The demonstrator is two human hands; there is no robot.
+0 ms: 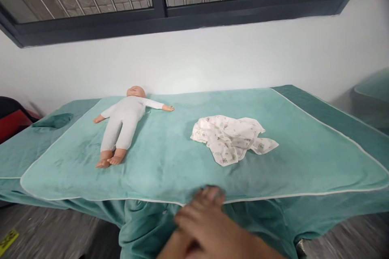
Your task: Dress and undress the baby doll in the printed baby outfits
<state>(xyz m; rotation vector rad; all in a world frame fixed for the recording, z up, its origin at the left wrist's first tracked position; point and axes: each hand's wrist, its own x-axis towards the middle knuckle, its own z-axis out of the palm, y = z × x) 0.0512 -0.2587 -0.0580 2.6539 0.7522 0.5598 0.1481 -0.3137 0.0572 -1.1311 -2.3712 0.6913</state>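
My left hand (173, 246) and my right hand (212, 226) are together at the bottom middle, in front of the bed's near edge. The right one lies across the left and covers much of it. Both are smeared by motion, so how their fingers are bent cannot be made out, and no object shows in them. Beyond them a crumpled white baby garment (231, 137) with a small print lies on the green bed cover (170, 158). A baby doll (124, 115) in a white bodysuit rests on its back at the left, arms spread.
Along the far side of the bed runs a white wall (182, 60) below a dark-framed window (164, 12) with metal bars. A folded green cloth (53, 121) lies at the left end, near a red and black object (13, 119). Grey floor (54, 230) shows below.
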